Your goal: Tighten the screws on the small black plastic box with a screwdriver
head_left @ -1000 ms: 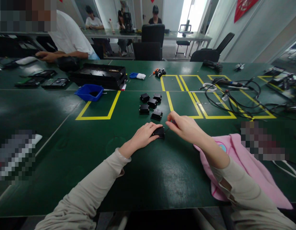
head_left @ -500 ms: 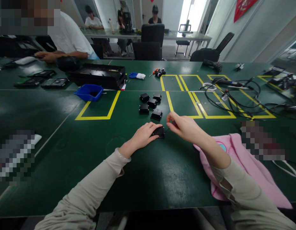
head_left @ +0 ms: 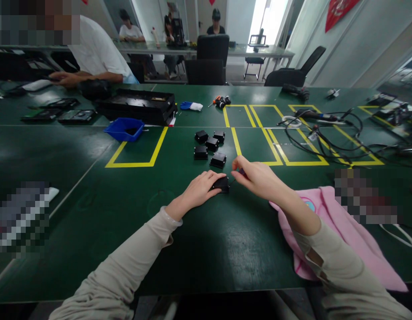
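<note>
My left hand [head_left: 199,190] grips a small black box [head_left: 222,184] and holds it down on the green table. The fingers lie over its top and the thumb presses along its near side. To its right, my right hand [head_left: 261,178] is closed around the dark handle of a screwdriver [head_left: 242,172]. Its thin shaft points left at the box's right end; whether the tip touches a screw is too small to tell. Just beyond my hands lie several similar black boxes [head_left: 212,143] with small light fittings at their sides.
A blue scoop-shaped bin [head_left: 125,129] and a long black case [head_left: 135,104] stand at the far left. Dark cables [head_left: 326,135] spread over yellow-taped rectangles on the right. A pink cloth [head_left: 339,235] lies under my right forearm. Across the table sits a person in white [head_left: 99,53].
</note>
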The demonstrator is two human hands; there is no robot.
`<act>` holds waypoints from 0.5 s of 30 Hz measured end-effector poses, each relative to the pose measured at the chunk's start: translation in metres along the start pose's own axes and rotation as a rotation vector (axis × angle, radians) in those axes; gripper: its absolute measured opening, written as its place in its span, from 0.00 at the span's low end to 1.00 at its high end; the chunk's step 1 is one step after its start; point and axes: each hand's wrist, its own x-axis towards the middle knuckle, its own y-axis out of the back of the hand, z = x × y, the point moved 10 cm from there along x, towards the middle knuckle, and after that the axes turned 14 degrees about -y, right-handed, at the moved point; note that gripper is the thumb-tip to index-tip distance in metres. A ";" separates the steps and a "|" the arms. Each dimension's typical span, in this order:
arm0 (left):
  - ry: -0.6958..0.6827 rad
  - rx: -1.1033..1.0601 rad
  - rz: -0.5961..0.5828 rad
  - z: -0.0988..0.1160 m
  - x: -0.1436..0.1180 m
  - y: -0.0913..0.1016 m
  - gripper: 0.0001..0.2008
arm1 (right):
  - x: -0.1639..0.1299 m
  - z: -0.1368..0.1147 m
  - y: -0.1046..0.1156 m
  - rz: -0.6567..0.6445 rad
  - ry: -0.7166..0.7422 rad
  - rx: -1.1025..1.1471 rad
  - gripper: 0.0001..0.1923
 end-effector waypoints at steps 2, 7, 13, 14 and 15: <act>0.004 0.003 -0.003 -0.001 0.000 -0.001 0.22 | 0.000 0.000 -0.001 0.000 0.002 -0.015 0.13; 0.000 -0.013 0.003 0.000 0.000 0.000 0.22 | 0.001 0.002 -0.001 -0.004 0.005 -0.004 0.11; 0.001 -0.015 -0.003 0.000 0.000 0.000 0.22 | 0.001 0.004 -0.001 0.002 -0.004 -0.030 0.13; 0.002 -0.010 -0.002 0.000 0.000 0.000 0.22 | 0.001 0.004 -0.001 0.000 -0.005 -0.036 0.13; 0.001 -0.006 -0.002 0.000 0.000 0.000 0.22 | 0.001 0.004 -0.002 -0.002 -0.004 -0.037 0.13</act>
